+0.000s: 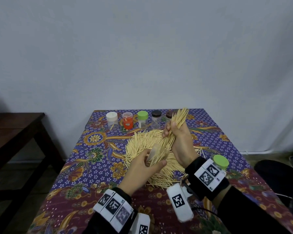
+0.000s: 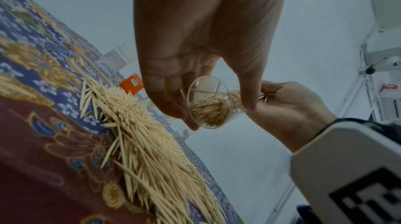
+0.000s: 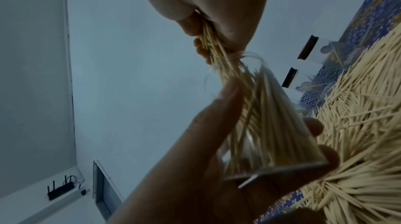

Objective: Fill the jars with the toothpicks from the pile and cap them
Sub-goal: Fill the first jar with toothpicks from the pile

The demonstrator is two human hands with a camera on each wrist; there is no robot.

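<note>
Two hands over the pile (image 1: pixel 152 149), mid-worktop (image 1: pixel 95 168). Left hand (image 1: pixel 142 168) curled round a clear jar (image 1: pixel 156 153), thumb on one side, fingers on the other; jar tilted, mouth up and to the right, already part full of toothpicks. Right hand (image 1: pixel 178 141) clenched on a thick bundle (image 1: pixel 178 120) of toothpicks, just above and right of the jar; lower ends of the bundle inside the jar mouth, upper ends fanned out toward the far right. Jar raised clear of the pile, no contact with the worktop visible.

Seen from the left wrist: jar (image 2: pixel 209 102) base toward the camera, toothpicks lying along its lower wall, right hand (image 2: pixel 288 106) beyond it. Seen from the right wrist: bundle (image 3: pixel 219 51) pinched tight at the fist, spreading into the jar (image 3: pixel 266 124), left fingers (image 3: pixel 225 107) wrapped on its wall.

Five capped jars in a row at the far edge: white (image 1: pixel 112 121), orange (image 1: pixel 127 120), green (image 1: pixel 142 119), two dark-capped (image 1: pixel 156 119), the rightmost partly hidden behind the bundle. Another green-capped jar (image 1: pixel 220 162) near right, beside the right wrist. Loose toothpicks scattered round the pile.
</note>
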